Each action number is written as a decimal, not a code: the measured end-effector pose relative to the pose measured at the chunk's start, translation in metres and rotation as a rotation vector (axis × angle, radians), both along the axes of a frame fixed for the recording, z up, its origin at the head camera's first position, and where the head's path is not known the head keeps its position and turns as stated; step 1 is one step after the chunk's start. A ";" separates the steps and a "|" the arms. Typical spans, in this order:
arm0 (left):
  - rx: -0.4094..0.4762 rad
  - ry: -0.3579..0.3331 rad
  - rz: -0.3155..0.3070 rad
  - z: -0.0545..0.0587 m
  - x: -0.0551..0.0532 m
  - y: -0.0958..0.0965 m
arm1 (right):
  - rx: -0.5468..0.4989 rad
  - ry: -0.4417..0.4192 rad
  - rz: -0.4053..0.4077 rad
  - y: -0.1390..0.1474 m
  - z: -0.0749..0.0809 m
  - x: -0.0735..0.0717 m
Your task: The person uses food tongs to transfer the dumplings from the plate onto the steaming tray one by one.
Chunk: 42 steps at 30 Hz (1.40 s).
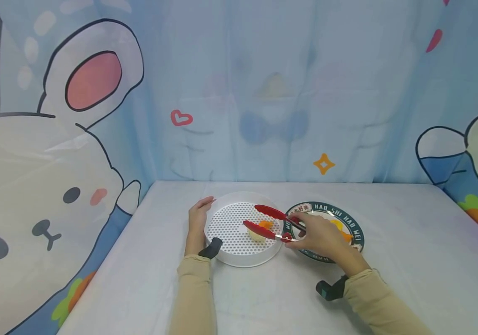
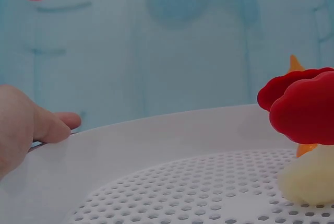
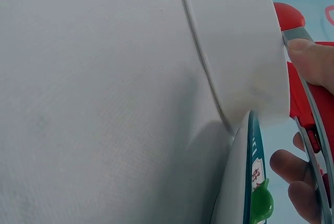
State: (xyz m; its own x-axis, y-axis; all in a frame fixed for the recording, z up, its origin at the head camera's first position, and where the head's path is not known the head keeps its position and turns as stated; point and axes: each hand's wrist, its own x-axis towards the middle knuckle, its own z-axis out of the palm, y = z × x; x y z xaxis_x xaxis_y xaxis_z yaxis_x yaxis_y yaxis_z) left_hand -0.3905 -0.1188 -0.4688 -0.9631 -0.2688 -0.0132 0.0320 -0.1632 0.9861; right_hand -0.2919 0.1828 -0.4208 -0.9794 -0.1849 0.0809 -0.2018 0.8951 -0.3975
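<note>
A white round steamer tray [image 1: 243, 260] with a perforated floor stands on the table. My left hand [image 1: 197, 221] holds its left side, fingers bent over the rim [image 2: 120, 132]. My right hand [image 1: 322, 235] grips red-tipped metal tongs [image 1: 270, 211] above the tray's right part, thumb on one arm and fingers on the other. The red tong heads [image 2: 308, 109] stand apart. Under them lie a pale, rounded food piece [image 2: 310, 179] and a pointed orange piece [image 1: 265, 224]; I cannot tell whether the tongs touch the orange one.
Right of the tray is a plate [image 1: 358, 230] with a dark green lettered rim, bearing yellow [image 1: 336, 224] and orange pieces [image 1: 346, 237]. A green piece [image 3: 262, 203] shows at its edge in the right wrist view. A printed curtain [image 1: 230, 93] hangs behind the white table [image 1: 264, 298].
</note>
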 end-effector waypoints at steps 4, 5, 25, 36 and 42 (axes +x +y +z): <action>0.002 0.002 -0.003 -0.001 0.002 -0.001 | -0.004 -0.020 0.002 -0.002 0.001 0.001; 0.008 0.000 -0.004 -0.001 0.003 -0.001 | -0.005 -0.024 0.002 -0.002 0.001 0.001; 0.039 -0.023 -0.022 0.003 0.006 -0.001 | 0.023 0.062 -0.012 0.011 0.010 0.002; -0.007 -0.012 -0.001 -0.001 0.003 -0.003 | -0.037 0.092 -0.039 0.034 0.024 0.002; 0.029 -0.019 -0.008 0.000 0.001 -0.001 | -0.008 0.037 -0.092 0.061 0.029 0.001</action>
